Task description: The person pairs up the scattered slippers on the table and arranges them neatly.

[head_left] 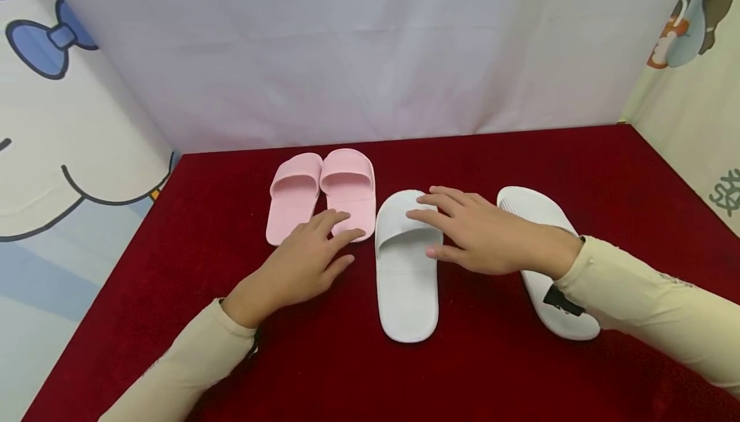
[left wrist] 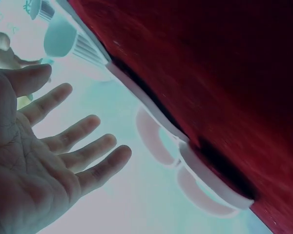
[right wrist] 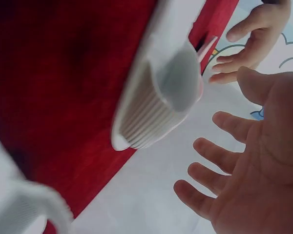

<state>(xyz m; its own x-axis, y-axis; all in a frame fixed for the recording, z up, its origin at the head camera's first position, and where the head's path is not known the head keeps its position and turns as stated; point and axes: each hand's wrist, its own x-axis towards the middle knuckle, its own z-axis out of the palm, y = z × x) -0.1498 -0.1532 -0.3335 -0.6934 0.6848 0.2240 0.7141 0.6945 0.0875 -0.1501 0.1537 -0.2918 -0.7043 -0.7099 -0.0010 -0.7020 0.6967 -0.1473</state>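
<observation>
A pair of pink slippers [head_left: 347, 202] lies side by side toward the back of the table. My left hand [head_left: 300, 258] hovers at their near end with fingers spread, overlapping the right one's heel in the head view. A white slipper [head_left: 407, 300] lies in the middle, toe pointing away. Over the right side of its ribbed strap is my right hand [head_left: 482, 236], fingers apart and holding nothing. Farther right, the second white slipper [head_left: 534, 207] lies slanted, partly hidden under my right wrist and sleeve. In the wrist views both palms [left wrist: 29, 170] [right wrist: 268, 161] are bare.
Dark red cloth [head_left: 324, 370] covers the table. A white curtain [head_left: 376, 56] hangs along its back edge. Cartoon-printed cloths stand at the left [head_left: 69, 126] and right [head_left: 688, 88] sides.
</observation>
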